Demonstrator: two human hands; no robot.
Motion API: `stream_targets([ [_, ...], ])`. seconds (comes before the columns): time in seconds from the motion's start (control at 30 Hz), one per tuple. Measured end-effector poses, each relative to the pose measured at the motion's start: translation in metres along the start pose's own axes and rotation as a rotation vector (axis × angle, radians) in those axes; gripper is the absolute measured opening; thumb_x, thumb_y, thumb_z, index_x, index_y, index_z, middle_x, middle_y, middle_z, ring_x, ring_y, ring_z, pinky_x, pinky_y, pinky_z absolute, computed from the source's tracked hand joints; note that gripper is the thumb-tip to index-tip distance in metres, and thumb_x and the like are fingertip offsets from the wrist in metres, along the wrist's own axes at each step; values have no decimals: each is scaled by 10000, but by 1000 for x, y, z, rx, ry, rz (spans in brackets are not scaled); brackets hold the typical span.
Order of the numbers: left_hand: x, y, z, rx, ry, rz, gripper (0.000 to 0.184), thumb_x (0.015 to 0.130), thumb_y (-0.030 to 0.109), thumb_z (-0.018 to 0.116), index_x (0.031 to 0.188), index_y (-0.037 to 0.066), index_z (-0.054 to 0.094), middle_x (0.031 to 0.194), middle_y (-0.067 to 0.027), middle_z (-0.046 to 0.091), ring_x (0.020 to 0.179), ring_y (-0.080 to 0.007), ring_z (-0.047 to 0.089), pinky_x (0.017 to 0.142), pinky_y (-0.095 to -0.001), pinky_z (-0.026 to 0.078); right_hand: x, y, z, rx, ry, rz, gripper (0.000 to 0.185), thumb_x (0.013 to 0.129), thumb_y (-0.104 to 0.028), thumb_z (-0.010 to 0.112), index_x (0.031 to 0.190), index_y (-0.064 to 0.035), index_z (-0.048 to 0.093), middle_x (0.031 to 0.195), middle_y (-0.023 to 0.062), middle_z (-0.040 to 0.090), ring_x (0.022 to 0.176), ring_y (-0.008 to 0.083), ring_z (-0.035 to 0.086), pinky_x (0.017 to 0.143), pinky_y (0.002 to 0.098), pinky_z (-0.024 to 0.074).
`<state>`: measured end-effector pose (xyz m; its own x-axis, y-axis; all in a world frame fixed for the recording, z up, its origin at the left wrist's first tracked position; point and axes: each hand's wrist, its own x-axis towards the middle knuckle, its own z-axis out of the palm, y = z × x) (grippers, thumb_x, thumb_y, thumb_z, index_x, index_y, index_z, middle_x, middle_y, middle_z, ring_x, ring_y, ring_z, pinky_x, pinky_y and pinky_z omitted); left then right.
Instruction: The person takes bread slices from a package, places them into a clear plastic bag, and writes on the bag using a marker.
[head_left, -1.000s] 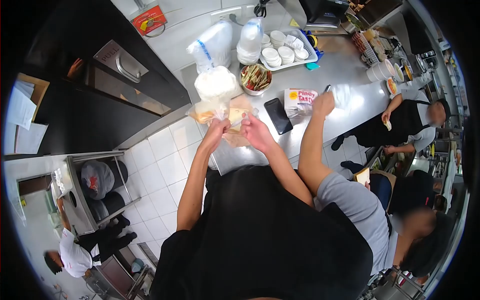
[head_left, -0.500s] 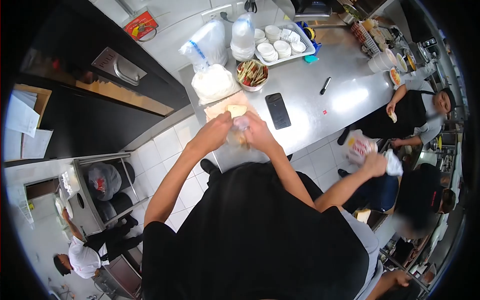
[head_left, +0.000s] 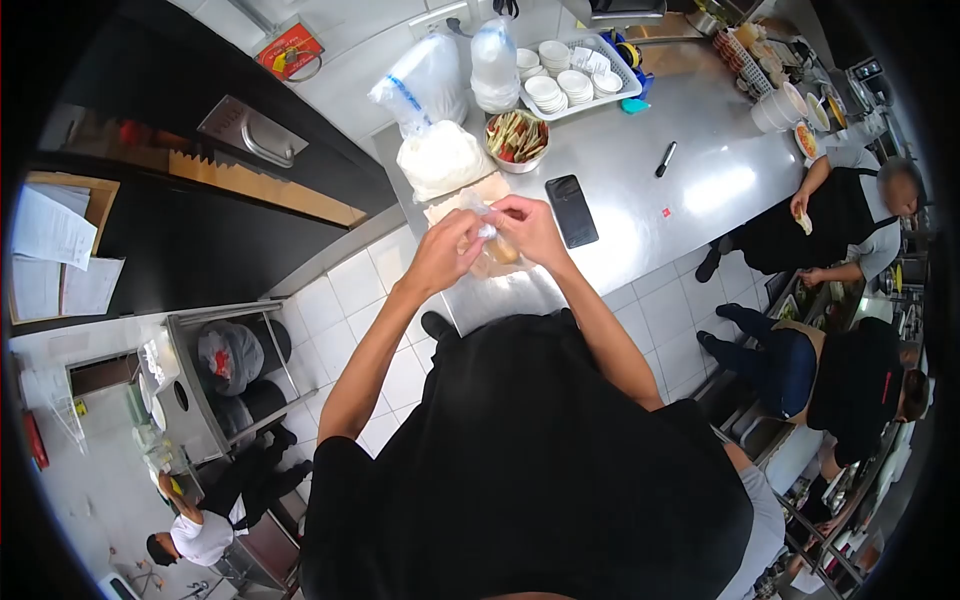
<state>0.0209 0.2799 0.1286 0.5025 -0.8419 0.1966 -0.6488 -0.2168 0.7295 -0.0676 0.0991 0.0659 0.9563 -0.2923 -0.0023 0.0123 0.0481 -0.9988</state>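
Observation:
Both my hands are at the near left end of the steel table, gathering the neck of a small clear plastic bag [head_left: 490,264]. A light-brown piece of food, perhaps bread, shows inside its lower part. My left hand [head_left: 445,250] pinches the twisted plastic from the left, fingers bent. My right hand [head_left: 530,230] closes on the same neck from the right, thumb and fingertips together. Just beyond them lies a sheet of brownish paper [head_left: 490,188], partly hidden by the hands. A black phone [head_left: 572,211] rests to the right of my right hand.
Behind the paper stand a white filled bag [head_left: 441,160] and a bowl of cut strips [head_left: 517,140]. White cups fill a basket [head_left: 630,82] at the back. A marker [head_left: 666,159] lies farther right. Co-workers stand right and lower left; a dark door [head_left: 130,220] is left.
My fingers have shifted on the bag's neck, and the pale yellow piece beyond them no longer shows. A co-worker's arm carrying a printed bag has left the right side.

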Motion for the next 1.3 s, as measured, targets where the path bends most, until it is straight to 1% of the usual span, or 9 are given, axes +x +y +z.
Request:
stream_targets([
  [0.13,0,-2,-4,-169,-20,-206,186,880,29,702,980,40,545,925,-109,637,803,-238,643,629,-327,499,-11,-13,-1,-113,-61,-196,321,900,-152,786,1171,12,734,1059,69,705,824,83,617,682,252,502],
  [0.27,-7,-9,0,-354,25,-203,254,880,23,718,1076,42,557,1009,-97,667,873,-156,657,617,-282,503,-24,-25,-1,-212,-71,-112,369,848,-174,819,1181,-36,743,992,82,697,785,118,619,680,289,516],
  [0.43,-25,-2,30,-194,338,-163,388,819,8,771,1148,47,569,1066,-117,665,939,-217,664,671,-296,538,-30,-22,14,-226,65,-248,309,812,-174,796,1080,-30,749,946,114,703,767,199,661,695,341,543],
  [0.5,-10,14,24,30,535,79,450,779,-17,779,1173,47,571,1105,-138,651,991,-258,646,710,-321,540,-33,-9,17,-279,50,-307,277,814,-151,753,1063,-31,749,935,114,698,794,218,664,715,347,540],
  [0.73,-2,1,17,-24,53,40,262,777,-86,706,1012,19,657,1040,-127,663,985,-311,624,751,-382,515,-41,-6,4,-203,21,-332,179,838,-107,691,986,-15,729,944,83,598,929,218,600,807,347,488],
  [0.9,17,12,34,52,3,212,230,789,-72,692,998,21,668,979,-130,671,906,-322,632,787,-409,507,-45,-8,-28,-28,-176,-110,146,877,-126,668,922,5,715,945,69,557,953,193,534,865,314,437],
  [1.07,29,23,56,-117,-18,88,172,807,-9,705,972,27,675,895,-110,672,824,-271,639,722,-377,492,-85,-15,-24,-213,375,-163,216,817,-117,755,987,8,713,969,102,681,895,213,678,823,328,547],
  [1.23,24,39,86,-240,-39,62,173,809,20,717,967,14,646,903,-88,694,815,-201,636,757,-346,503,-119,-6,-31,-264,538,-101,218,798,-140,735,983,-25,721,1045,94,663,992,246,655,900,370,532],
  [1.3,24,48,95,-257,-39,107,183,794,10,733,945,16,629,933,-112,678,856,-259,653,773,-364,508,-131,-5,-33,-471,602,-167,203,795,-140,719,970,-37,721,1096,82,640,1029,264,625,925,393,513],
])
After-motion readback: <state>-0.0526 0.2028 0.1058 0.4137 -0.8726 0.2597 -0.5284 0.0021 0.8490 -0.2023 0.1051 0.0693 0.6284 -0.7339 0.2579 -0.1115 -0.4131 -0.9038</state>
